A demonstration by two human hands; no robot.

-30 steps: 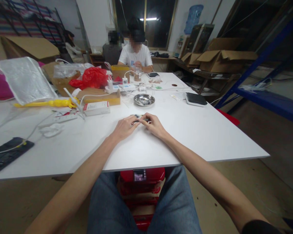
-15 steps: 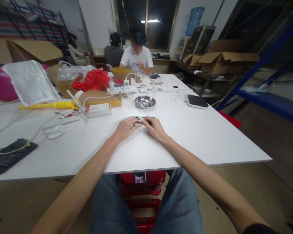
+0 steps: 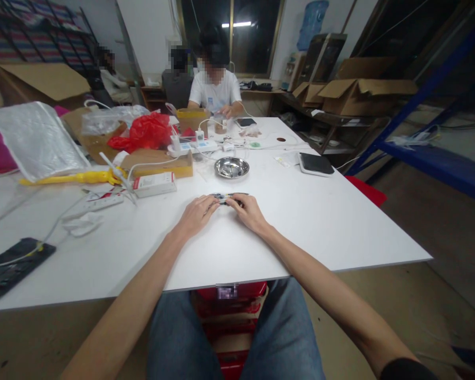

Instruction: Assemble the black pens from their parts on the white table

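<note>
A small, flat, dark-edged object with pale and bluish patches (image 3: 223,198) is held between my two hands just above or on the white table; its kind is too small to make out. My left hand (image 3: 200,212) grips its left end with bent fingers. My right hand (image 3: 246,210) closes around the right end, thumb towards the middle. The fingers cover much of the object. Just beyond my hands stands a round metal dish (image 3: 231,168) with a few small dark pieces in it.
The white table (image 3: 320,221) also carries a red-and-white box (image 3: 154,184), a yellow long-handled thing (image 3: 71,178), a red plastic bag (image 3: 146,132), a power strip (image 3: 192,147) with cables, a black tray (image 3: 16,266) and a black-topped device (image 3: 316,163). Across sits a person (image 3: 216,89) in white.
The camera view has shifted slightly, so the scene sits a little further left. My hands have moved slightly apart, showing more of the object between them.
</note>
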